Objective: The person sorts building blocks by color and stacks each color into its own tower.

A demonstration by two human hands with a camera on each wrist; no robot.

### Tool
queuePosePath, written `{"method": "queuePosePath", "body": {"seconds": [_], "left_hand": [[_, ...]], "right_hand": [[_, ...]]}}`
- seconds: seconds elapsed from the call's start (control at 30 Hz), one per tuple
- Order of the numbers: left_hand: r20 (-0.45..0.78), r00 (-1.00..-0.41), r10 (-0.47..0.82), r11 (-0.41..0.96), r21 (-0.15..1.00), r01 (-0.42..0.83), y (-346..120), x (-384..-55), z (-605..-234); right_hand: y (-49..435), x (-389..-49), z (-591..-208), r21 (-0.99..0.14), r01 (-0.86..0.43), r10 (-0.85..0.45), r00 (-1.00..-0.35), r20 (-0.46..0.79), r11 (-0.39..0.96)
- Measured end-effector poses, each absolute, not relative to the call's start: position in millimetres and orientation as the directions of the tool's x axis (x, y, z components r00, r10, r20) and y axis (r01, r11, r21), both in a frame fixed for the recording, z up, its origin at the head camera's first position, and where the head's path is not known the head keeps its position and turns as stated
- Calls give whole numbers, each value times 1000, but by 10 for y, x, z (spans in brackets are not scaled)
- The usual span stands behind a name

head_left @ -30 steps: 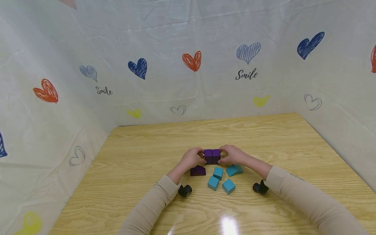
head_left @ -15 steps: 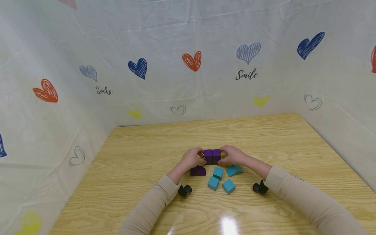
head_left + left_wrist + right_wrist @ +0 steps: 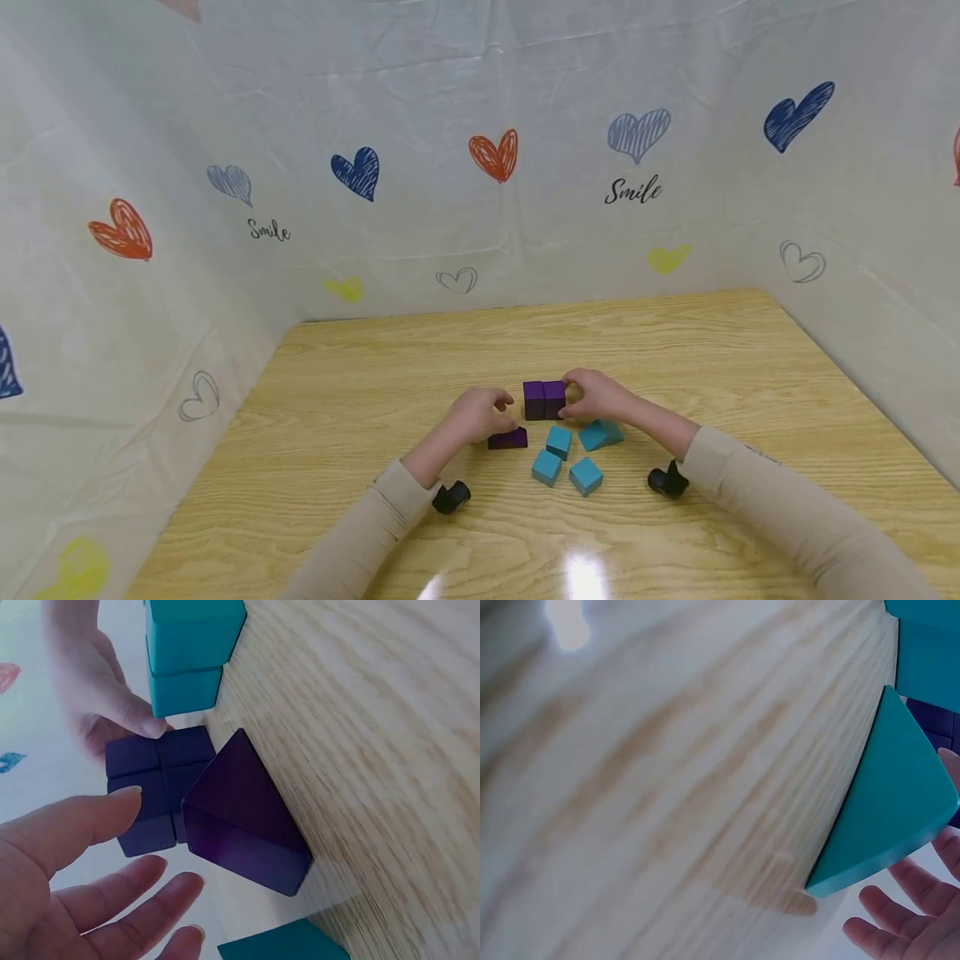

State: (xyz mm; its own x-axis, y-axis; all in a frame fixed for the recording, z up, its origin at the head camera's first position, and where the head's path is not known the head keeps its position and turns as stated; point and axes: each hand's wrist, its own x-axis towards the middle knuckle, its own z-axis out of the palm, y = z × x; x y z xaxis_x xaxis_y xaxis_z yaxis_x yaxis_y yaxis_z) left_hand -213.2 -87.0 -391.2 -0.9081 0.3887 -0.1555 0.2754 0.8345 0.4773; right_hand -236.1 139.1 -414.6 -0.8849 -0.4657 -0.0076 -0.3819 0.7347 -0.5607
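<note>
In the head view, purple cubes (image 3: 533, 402) stand packed side by side; the left wrist view shows them stacked two high. My right hand (image 3: 596, 395) holds the right side of the stack, its thumb at the near corner and a finger at the far one. My left hand (image 3: 474, 414) is apart from the stack, thumb and fingers spread with nothing between them. Just under its thumb lies a purple wedge block (image 3: 507, 439), partly hidden by the hand. In the left wrist view this purple wedge (image 3: 247, 817) sits in front of the stack.
Teal cubes (image 3: 547, 467) lie loosely grouped nearer the person, with a teal wedge block (image 3: 600, 435) below the right hand. Black wrist-worn devices (image 3: 452, 497) show by both sleeves. A white sheet with printed hearts (image 3: 457, 281) bounds the wooden table (image 3: 360, 367).
My left hand has let go of the purple stack and moved left and nearer, over the purple wedge. The right hand stays at the stack.
</note>
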Motion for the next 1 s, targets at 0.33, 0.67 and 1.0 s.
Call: {"method": "queuePosePath", "body": {"seconds": [0.33, 0.67, 1.0], "left_hand": [[-139, -893, 428, 886, 259, 384, -938, -1960, -3942], [-90, -897, 432, 875, 283, 393, -958, -1957, -3995], [-82, -891, 446, 868, 281, 408, -970, -2000, -4097]], "right_hand": [[1398, -2380, -4185, -562, -387, -467, -884, 2, 731], [1398, -2395, -4182, -548, -391, -468, -884, -1, 739], [1401, -2387, -4179, -546, -396, -470, -883, 6, 738]]}}
